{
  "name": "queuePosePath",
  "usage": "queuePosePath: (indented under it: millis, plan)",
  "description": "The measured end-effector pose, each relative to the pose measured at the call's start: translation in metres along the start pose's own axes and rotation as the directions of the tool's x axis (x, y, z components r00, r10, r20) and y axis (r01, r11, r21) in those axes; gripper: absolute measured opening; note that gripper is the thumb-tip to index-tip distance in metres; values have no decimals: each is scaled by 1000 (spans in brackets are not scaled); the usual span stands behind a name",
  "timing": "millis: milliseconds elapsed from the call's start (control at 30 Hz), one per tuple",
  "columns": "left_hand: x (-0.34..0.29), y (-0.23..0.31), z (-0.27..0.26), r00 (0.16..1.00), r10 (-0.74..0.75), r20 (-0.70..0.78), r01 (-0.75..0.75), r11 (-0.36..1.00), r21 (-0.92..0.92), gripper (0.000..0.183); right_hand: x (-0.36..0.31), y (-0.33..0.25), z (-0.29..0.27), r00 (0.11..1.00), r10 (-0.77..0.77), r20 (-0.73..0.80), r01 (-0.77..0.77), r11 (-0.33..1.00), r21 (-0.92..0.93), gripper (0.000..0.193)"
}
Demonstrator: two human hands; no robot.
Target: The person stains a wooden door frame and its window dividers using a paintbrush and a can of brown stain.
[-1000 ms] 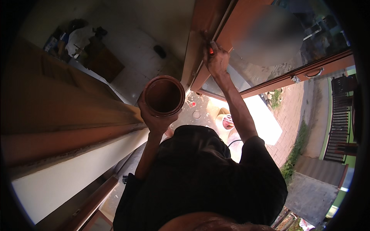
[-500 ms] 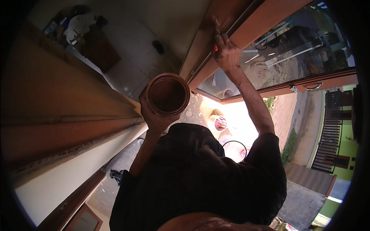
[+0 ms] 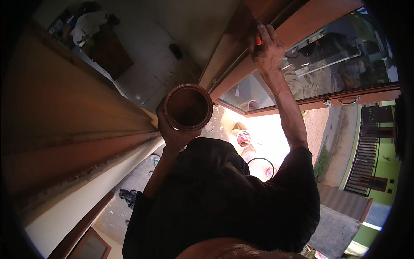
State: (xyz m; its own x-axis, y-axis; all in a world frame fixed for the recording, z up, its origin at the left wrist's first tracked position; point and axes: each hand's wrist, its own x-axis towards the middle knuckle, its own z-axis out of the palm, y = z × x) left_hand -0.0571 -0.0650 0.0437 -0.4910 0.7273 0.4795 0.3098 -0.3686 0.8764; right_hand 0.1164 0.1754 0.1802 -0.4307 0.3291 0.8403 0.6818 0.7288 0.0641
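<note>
Dim tiled room (image 3: pixel 151 73) upper left, sunlit doorway (image 3: pixel 274 129) centre right. Nearest: person's black shirt (image 3: pixel 233 190), filling lower middle. Left hand (image 3: pixel 174 136) wrapped around the side of a round, open-topped brown container (image 3: pixel 189 86), mouth facing the camera, just in front of the torso; thumb side at its left edge, other fingers mostly hidden behind and under it. Inside is dark brown, cannot tell how full. Right hand (image 3: pixel 268 48) is farther out, arm stretched forward, fingers bent and closed over a small red-orange object (image 3: pixel 258 39); only a bit of it shows, kind can't be told. That hand is at the reddish-brown wooden frame (image 3: pixel 235 71) of a glazed panel; contact with the wood unclear. Glass pane (image 3: pixel 254 91) just below, metal handle (image 3: pixel 348 102) on the frame's lower rail, well apart from the hand. Brown wooden panel (image 3: pixel 64 95) along the left side. On the floor past the body: bucket (image 3: pixel 234 137) with pinkish-red contents, black loop of cord or hose (image 3: pixel 261 159) near it, dark crumpled bundle (image 3: pixel 127 197) lower left. Farther: dark small item (image 3: pixel 175 51) on tiles, white bag (image 3: pixel 88 25) by a brown box (image 3: pixel 112 56). Outside: brick paving (image 3: pixel 318 125), dark railing (image 3: pixel 361 151), green wall (image 3: pixel 390 162).
</note>
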Motion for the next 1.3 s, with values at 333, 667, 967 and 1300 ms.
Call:
queuePosePath:
  millis: [333, 667, 967, 1300]
  plan:
    - [1, 12, 9, 999, 8, 42, -9, 999, 45, 105, -84, 12, 68, 943, -70, 325, 22, 989, 148, 27]
    - [-4, 7, 10, 1000, 11, 23, -11, 1000, 19, 114, 17, 10, -21, 999, -28, -28, 28, 999, 15, 44]
    - [-6, -10, 11, 999, 24, 23, -24, 1000, -2, 115, -24, -29, -33, 887, 307, 344, -410, 866, 285, 15]
    - [-20, -31, 1, 998, -18, 60, 12, 994, 106, 109, -32, -24, -96, 631, 669, 393, -661, 199, 723, 20]
